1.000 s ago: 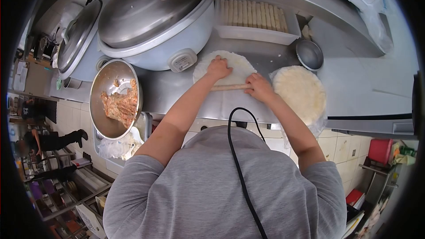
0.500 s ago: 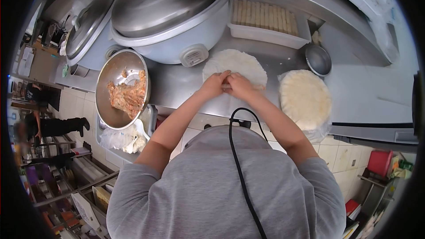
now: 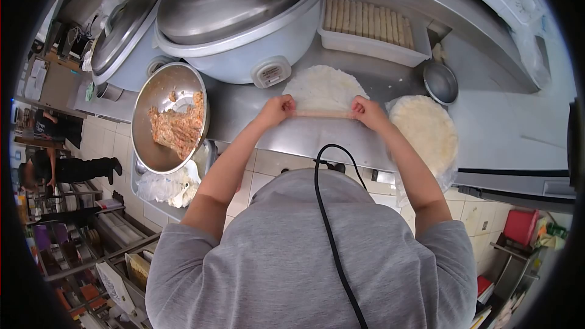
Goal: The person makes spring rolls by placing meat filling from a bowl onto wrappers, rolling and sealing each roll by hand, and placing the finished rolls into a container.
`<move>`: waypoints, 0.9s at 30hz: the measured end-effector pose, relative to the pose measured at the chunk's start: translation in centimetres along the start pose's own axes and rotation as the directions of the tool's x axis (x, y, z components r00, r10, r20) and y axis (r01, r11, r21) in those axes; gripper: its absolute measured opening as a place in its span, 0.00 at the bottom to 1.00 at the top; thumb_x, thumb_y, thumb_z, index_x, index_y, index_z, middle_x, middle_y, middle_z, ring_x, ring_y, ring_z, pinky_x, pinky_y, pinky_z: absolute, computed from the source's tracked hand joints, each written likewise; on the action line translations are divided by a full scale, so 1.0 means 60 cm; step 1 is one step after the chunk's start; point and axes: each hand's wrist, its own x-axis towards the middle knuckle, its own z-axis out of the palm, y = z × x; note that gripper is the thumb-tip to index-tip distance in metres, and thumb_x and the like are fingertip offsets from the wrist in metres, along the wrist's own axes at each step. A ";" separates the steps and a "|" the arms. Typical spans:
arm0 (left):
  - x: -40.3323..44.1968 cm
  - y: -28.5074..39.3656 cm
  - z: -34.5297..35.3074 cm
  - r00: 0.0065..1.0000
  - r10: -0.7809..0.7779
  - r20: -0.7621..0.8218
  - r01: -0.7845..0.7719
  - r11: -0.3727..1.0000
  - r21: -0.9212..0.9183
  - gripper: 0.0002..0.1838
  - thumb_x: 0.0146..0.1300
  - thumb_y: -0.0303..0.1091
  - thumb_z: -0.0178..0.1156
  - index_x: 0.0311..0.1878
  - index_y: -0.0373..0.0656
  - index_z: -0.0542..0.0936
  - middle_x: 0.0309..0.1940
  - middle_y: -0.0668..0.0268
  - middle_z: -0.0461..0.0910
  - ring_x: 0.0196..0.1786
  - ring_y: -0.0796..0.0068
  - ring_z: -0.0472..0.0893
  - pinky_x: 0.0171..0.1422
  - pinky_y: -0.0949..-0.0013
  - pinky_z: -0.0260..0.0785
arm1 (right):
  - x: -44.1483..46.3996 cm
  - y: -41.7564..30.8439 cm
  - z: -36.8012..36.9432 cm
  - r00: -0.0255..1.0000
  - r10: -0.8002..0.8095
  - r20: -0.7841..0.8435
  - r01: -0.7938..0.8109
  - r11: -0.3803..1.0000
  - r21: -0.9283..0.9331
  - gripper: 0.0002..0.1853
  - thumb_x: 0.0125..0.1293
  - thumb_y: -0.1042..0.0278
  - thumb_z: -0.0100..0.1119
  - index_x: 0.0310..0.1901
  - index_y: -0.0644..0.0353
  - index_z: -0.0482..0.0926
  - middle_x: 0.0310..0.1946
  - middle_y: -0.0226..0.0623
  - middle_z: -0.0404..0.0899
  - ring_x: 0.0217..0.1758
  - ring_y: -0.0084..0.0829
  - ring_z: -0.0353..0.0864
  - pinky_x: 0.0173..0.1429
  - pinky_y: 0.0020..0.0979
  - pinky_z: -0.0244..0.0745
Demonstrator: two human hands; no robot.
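A stack of thin round wrappers lies on the steel counter in front of me. Along its near edge runs a long, thin spring roll, its filling showing faintly through the wrapper. My left hand is closed, fingers curled in a pinch at the roll's left end. At the right end, my right hand pinches in the same way. Between the two hands the middle of the roll is uncovered. Off to the right sits a second pile of round wrappers on clear plastic.
On the left, a metal bowl holds orange-pink minced filling. Two large lidded cookers stand behind. Finished rolls fill a white tub beneath a steel shelf. A small metal bowl is at right. Another person stands far left.
My hands were together at the middle of the roll. They have spread apart to its two ends, leaving the roll visible between them. The view has shifted slightly.
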 end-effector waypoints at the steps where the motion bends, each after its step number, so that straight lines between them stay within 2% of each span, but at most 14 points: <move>1: 0.004 0.001 -0.002 0.999 -0.036 -0.015 0.036 0.999 -0.004 0.09 0.48 0.24 0.65 0.35 0.39 0.79 0.29 0.63 0.78 0.34 0.70 0.77 0.41 0.68 0.71 | 0.004 0.005 -0.003 1.000 0.001 0.000 -0.001 1.000 0.000 0.09 0.52 0.67 0.64 0.32 0.58 0.76 0.30 0.38 0.78 0.34 0.37 0.77 0.39 0.33 0.72; 3: 0.007 0.002 -0.002 0.997 -0.072 -0.029 0.071 0.997 -0.009 0.06 0.49 0.25 0.64 0.32 0.39 0.79 0.29 0.62 0.78 0.36 0.68 0.78 0.42 0.67 0.71 | 0.012 0.009 -0.010 1.000 0.000 -0.021 -0.003 0.991 -0.130 0.06 0.53 0.67 0.62 0.30 0.58 0.78 0.31 0.38 0.77 0.37 0.37 0.77 0.43 0.35 0.72; 4: 0.007 0.003 0.000 0.994 -0.004 -0.113 0.026 0.980 0.196 0.05 0.50 0.27 0.63 0.32 0.39 0.80 0.29 0.62 0.78 0.38 0.66 0.77 0.43 0.65 0.70 | 0.014 0.009 -0.010 1.000 0.002 -0.022 -0.005 0.991 -0.130 0.06 0.53 0.67 0.62 0.30 0.58 0.78 0.31 0.38 0.77 0.37 0.37 0.77 0.43 0.35 0.72; 5: 0.007 0.004 0.002 0.980 0.080 -0.182 -0.001 0.918 0.396 0.05 0.51 0.29 0.63 0.31 0.40 0.80 0.29 0.61 0.78 0.40 0.63 0.76 0.45 0.63 0.70 | 0.017 0.008 -0.008 0.992 -0.086 -0.092 0.053 0.949 -0.309 0.05 0.53 0.67 0.61 0.30 0.57 0.79 0.31 0.38 0.77 0.39 0.37 0.77 0.45 0.35 0.72; 6: 0.006 0.007 0.005 0.980 0.079 -0.181 -0.001 0.918 0.395 0.05 0.51 0.29 0.63 0.31 0.40 0.80 0.29 0.61 0.78 0.40 0.63 0.76 0.45 0.63 0.70 | 0.019 0.004 -0.004 0.972 -0.184 -0.145 0.093 0.871 -0.482 0.05 0.53 0.67 0.59 0.30 0.57 0.80 0.31 0.38 0.77 0.41 0.37 0.77 0.48 0.36 0.72; 8: -0.002 0.021 0.014 0.887 0.378 -0.266 -0.033 0.626 0.779 0.07 0.53 0.33 0.61 0.33 0.42 0.81 0.30 0.59 0.78 0.37 0.59 0.77 0.41 0.61 0.71 | 0.020 -0.028 0.011 0.960 -0.254 -0.117 0.182 0.887 -0.425 0.05 0.54 0.66 0.58 0.31 0.56 0.80 0.33 0.37 0.77 0.44 0.37 0.76 0.50 0.37 0.71; 9: -0.004 0.037 0.022 0.887 0.378 -0.265 -0.034 0.626 0.779 0.07 0.53 0.33 0.61 0.33 0.42 0.81 0.30 0.59 0.78 0.37 0.59 0.77 0.41 0.61 0.71 | 0.022 -0.044 0.022 0.941 -0.326 -0.094 0.272 0.890 -0.365 0.06 0.54 0.66 0.56 0.31 0.55 0.81 0.34 0.36 0.77 0.47 0.37 0.75 0.52 0.37 0.70; 11: -0.004 0.071 0.046 0.797 0.566 -0.211 -0.301 0.675 0.674 0.07 0.50 0.31 0.59 0.33 0.42 0.80 0.30 0.60 0.77 0.37 0.61 0.76 0.42 0.61 0.72 | 0.033 -0.052 0.062 0.905 -0.420 -0.072 0.354 0.836 -0.419 0.07 0.52 0.66 0.60 0.33 0.56 0.80 0.34 0.36 0.77 0.45 0.37 0.75 0.51 0.36 0.70; 12: -0.001 0.075 0.061 0.798 0.565 -0.210 -0.301 0.675 0.673 0.07 0.50 0.31 0.59 0.33 0.42 0.80 0.30 0.60 0.77 0.37 0.61 0.76 0.42 0.61 0.72 | 0.036 -0.048 0.078 0.860 -0.508 -0.044 0.430 0.771 -0.470 0.10 0.50 0.67 0.63 0.35 0.58 0.80 0.34 0.35 0.77 0.44 0.37 0.74 0.49 0.35 0.71; 15: 0.004 0.063 0.089 0.839 0.526 -0.143 -0.331 0.700 0.632 0.07 0.46 0.29 0.62 0.31 0.41 0.80 0.28 0.62 0.77 0.38 0.61 0.76 0.44 0.63 0.70 | 0.028 -0.036 0.105 0.879 -0.472 -0.063 0.361 0.746 -0.560 0.11 0.49 0.66 0.63 0.36 0.57 0.80 0.36 0.33 0.77 0.44 0.36 0.75 0.49 0.35 0.71; 18: 0.003 0.057 0.094 0.790 0.580 -0.197 -0.357 0.697 0.621 0.07 0.46 0.29 0.60 0.31 0.41 0.80 0.27 0.63 0.76 0.36 0.62 0.76 0.43 0.64 0.70 | 0.023 -0.040 0.102 0.861 -0.509 -0.025 0.398 0.703 -0.589 0.10 0.49 0.67 0.62 0.36 0.56 0.80 0.37 0.33 0.77 0.44 0.35 0.74 0.50 0.34 0.71; 21: -0.003 0.065 0.088 0.909 0.411 -0.070 -0.257 0.684 0.683 0.10 0.49 0.29 0.59 0.36 0.39 0.80 0.33 0.60 0.79 0.41 0.60 0.77 0.47 0.63 0.71 | 0.014 -0.050 0.091 0.877 -0.474 -0.079 0.365 0.764 -0.533 0.13 0.51 0.68 0.60 0.41 0.56 0.79 0.40 0.32 0.78 0.47 0.35 0.74 0.52 0.35 0.70; 23: -0.020 0.058 0.102 0.754 0.643 -0.135 -0.376 0.591 0.714 0.16 0.52 0.30 0.58 0.45 0.37 0.78 0.45 0.54 0.78 0.50 0.57 0.76 0.53 0.60 0.69 | -0.015 -0.031 0.095 0.855 -0.514 -0.067 0.383 0.712 -0.589 0.13 0.53 0.69 0.56 0.42 0.57 0.79 0.44 0.33 0.77 0.50 0.35 0.73 0.54 0.35 0.68; 27: -0.030 0.057 0.130 0.771 0.633 -0.069 -0.408 0.574 0.710 0.21 0.54 0.31 0.57 0.52 0.34 0.74 0.55 0.49 0.72 0.58 0.54 0.72 0.60 0.58 0.65 | -0.026 -0.002 0.104 0.767 -0.639 -0.059 0.415 0.564 -0.715 0.14 0.57 0.69 0.52 0.45 0.58 0.78 0.51 0.34 0.76 0.54 0.35 0.72 0.57 0.37 0.67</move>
